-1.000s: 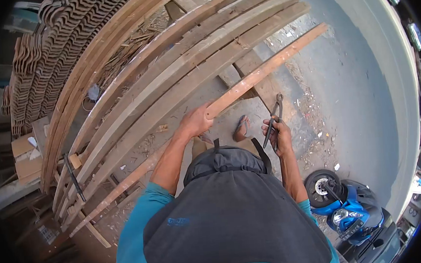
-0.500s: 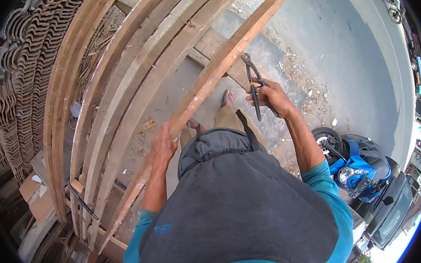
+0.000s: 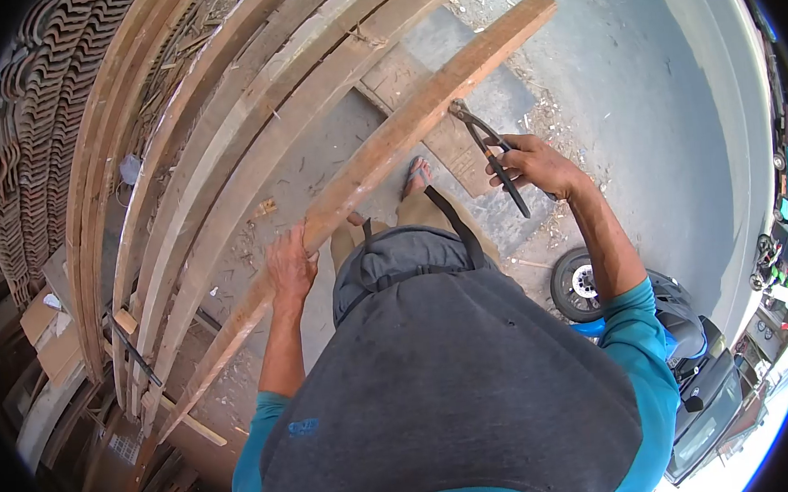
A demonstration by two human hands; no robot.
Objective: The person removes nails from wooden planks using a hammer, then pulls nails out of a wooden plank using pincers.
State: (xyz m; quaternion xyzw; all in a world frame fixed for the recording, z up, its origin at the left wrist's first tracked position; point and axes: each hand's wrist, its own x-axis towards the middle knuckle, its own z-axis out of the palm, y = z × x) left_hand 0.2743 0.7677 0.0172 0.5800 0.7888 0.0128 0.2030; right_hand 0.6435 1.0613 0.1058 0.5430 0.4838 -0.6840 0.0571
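My left hand (image 3: 291, 262) is wrapped round a long reddish wooden beam (image 3: 387, 143) that runs diagonally from the lower left to the upper right. In my right hand (image 3: 535, 168) are the handles of dark metal pincers (image 3: 489, 139). The jaws of the pincers are at the lower right edge of the beam, below its far end; whether they grip anything there is too small to tell. Several long greyish beams (image 3: 251, 155) lie side by side to the left of the held one.
Stacked roof tiles (image 3: 48, 133) stand at the upper left. A black bar (image 3: 135, 351) and a cardboard box (image 3: 53, 338) are at the lower left. A blue motorbike (image 3: 678, 317) stands at the right, near my right arm. Wood chips litter the floor (image 3: 624, 138).
The held beam has swung to a steeper angle since the first frame. My right hand has brought the pincers up to the beam's edge, with their handles now closer together than half a second ago.
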